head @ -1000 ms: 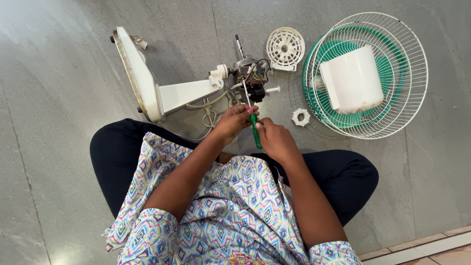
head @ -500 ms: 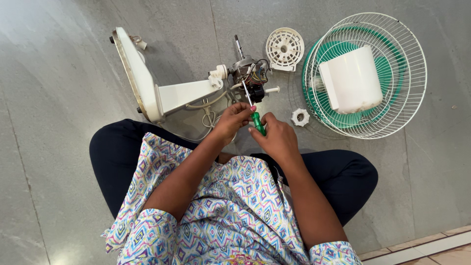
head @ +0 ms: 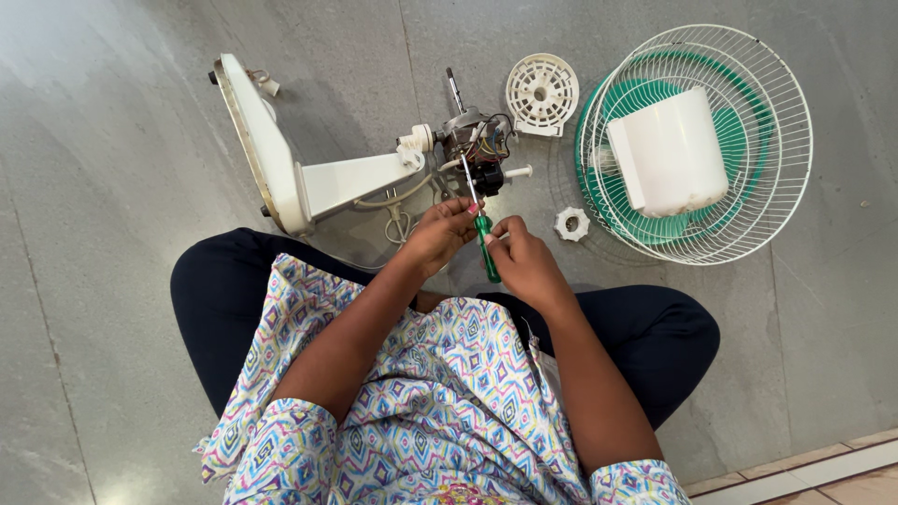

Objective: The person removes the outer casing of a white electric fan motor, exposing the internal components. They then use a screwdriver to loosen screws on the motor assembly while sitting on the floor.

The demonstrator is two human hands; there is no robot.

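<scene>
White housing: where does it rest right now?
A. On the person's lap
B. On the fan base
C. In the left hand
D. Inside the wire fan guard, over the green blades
D: the white housing lies within the wire guard, with the green blades showing beneath it, apart from both hands.

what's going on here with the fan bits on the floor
A person sits cross-legged on the floor with a taken-apart fan. Both hands hold a green screwdriver: the right hand grips the handle, the left hand steadies it near the shaft, whose tip points into the bare motor on the white stand. Beside it lie a white vented cover, a small white nut, and wire guards holding the green blade and a white housing.
</scene>
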